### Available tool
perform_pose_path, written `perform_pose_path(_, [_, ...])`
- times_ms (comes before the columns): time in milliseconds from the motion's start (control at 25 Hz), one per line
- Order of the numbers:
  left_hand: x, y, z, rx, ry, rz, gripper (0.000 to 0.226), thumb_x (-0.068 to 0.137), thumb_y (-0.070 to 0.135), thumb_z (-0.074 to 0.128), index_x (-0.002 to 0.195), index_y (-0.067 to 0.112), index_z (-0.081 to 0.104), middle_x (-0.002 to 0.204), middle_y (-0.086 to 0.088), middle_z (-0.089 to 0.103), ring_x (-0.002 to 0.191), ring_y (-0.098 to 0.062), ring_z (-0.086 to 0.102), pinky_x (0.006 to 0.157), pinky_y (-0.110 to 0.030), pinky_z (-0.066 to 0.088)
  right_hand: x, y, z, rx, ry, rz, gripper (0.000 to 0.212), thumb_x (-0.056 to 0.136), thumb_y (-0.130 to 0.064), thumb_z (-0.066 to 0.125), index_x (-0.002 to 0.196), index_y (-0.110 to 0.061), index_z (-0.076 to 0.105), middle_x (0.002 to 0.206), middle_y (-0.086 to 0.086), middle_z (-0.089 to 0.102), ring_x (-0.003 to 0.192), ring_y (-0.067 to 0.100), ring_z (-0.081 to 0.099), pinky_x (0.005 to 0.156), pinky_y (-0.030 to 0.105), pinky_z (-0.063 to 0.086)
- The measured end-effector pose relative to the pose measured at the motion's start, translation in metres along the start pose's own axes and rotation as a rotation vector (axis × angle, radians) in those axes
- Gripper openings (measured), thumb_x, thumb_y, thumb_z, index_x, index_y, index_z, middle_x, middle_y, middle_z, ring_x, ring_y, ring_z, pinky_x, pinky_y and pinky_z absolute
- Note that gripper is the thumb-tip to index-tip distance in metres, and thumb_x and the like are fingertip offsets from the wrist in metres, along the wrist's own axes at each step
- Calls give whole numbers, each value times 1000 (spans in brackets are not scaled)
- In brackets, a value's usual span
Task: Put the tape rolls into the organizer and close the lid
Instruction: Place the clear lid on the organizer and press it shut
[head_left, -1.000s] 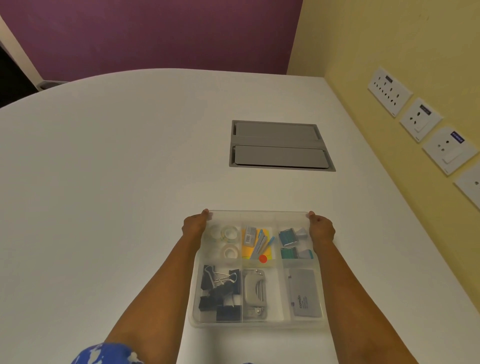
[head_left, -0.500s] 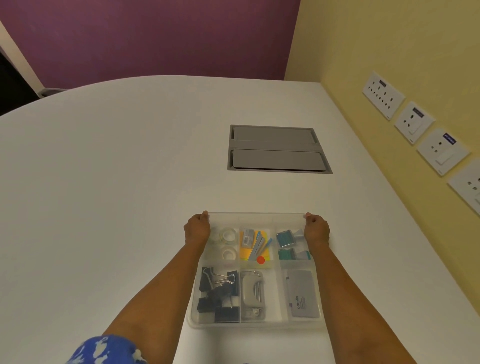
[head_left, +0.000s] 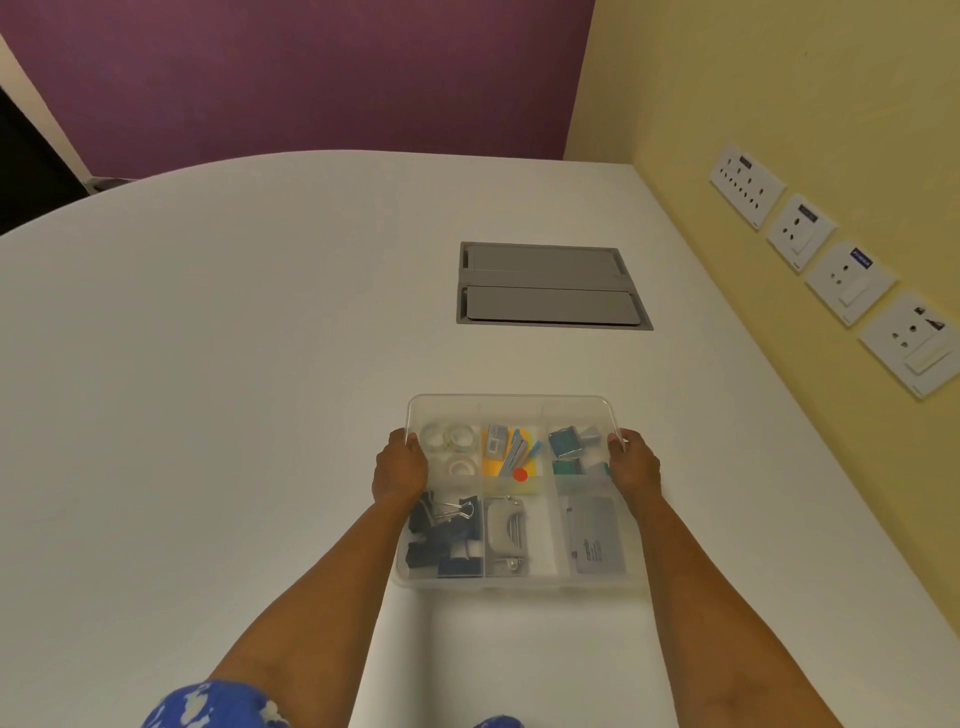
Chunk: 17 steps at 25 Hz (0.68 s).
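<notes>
A clear plastic organizer (head_left: 519, 584) with several compartments stands on the white table in front of me. Clear tape rolls (head_left: 450, 437) lie in its far left compartment, seen through the see-through lid (head_left: 511, 399). The lid lies over the organizer, its far edge with rounded corners just past the far wall. My left hand (head_left: 400, 470) grips the lid's left edge and my right hand (head_left: 634, 465) grips its right edge, fingers curled over the rim. Whether the lid has snapped down I cannot tell.
Other compartments hold black binder clips (head_left: 441, 530), a hole punch (head_left: 506, 535), a staple box (head_left: 595, 538) and small coloured items. A grey cable hatch (head_left: 550, 286) is set into the table (head_left: 208, 364) beyond. Wall sockets (head_left: 826, 265) line the yellow wall at right.
The lid has come down flatter over the organizer. Both hands have slid from its far corners back along its side edges toward me.
</notes>
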<state>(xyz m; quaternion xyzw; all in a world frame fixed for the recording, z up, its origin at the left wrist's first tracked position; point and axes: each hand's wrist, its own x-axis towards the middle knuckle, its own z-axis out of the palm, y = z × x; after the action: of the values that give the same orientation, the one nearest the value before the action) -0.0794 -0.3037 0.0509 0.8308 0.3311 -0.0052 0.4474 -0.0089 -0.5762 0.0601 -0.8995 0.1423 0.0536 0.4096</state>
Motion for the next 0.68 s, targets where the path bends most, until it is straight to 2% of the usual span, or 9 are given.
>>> perform_pose_path(320, [-70, -30, -5, -74, 22, -91, 42, 103, 32, 27, 131, 7, 46, 128, -20, 57, 115, -38, 56, 100, -45, 46, -61, 32, -19, 0, -41, 16, 42, 103, -28, 33, 132, -2, 48, 130, 23, 57, 120, 39, 52, 98, 40, 44])
perform_pose_path(480, [-106, -44, -8, -155, 50, -120, 42, 102, 28, 28, 128, 3, 51, 125, -22, 59, 113, -39, 56, 100, -44, 46, -95, 52, -26, 78, -71, 64, 45, 103, -32, 31, 127, 0, 51, 126, 23, 59, 115, 38, 54, 90, 35, 44])
perform_pose_path(600, [-131, -52, -8, -261, 52, -179, 43, 102, 31, 31, 132, 4, 47, 131, -22, 54, 121, -39, 50, 102, -45, 41, -115, 65, -27, 239, -96, 148, 46, 103, -35, 33, 131, -2, 49, 131, 21, 55, 119, 37, 52, 104, 44, 45])
perform_pose_path(680, [-139, -55, -8, -375, 32, -248, 47, 101, 35, 34, 135, 5, 45, 136, -21, 51, 124, -38, 48, 107, -47, 40, -124, 70, -28, 347, -111, 196, 47, 102, -36, 35, 135, -4, 46, 135, 19, 52, 123, 36, 50, 108, 48, 42])
